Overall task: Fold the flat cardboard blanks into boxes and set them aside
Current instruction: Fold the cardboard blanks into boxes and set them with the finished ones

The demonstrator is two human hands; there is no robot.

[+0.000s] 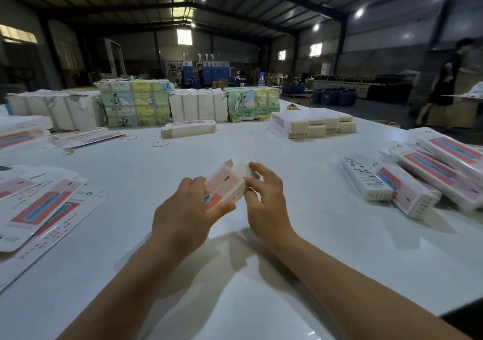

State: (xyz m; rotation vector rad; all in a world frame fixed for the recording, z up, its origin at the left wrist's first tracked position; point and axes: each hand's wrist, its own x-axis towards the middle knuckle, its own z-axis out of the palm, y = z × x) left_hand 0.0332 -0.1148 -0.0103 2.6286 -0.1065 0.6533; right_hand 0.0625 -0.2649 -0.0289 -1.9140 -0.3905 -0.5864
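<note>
Both hands are meeting above the tabletop (pixel 261 274): our left hand (pixel 183 214) is gripping the half-formed box (pixel 224 185), our right hand (pixel 266 198) pinching its end flap; finished boxes (pixel 407 185) are lying rightward.

Half-folded box (pixel 225 186), white with pink/red and blue print, held up above the white table, centre foreground, tilted, far end open with flaps sticking up. Flat blanks (pixel 43 209) with same print, fanned out loosely at left edge. More flat blanks (pixel 22 132) far left. Finished boxes (pixel 418 183), long and narrow, piled on their sides at right. Stacks of flat blanks further back: one centre (pixel 188 129), one right of centre (pixel 313 125).
</note>
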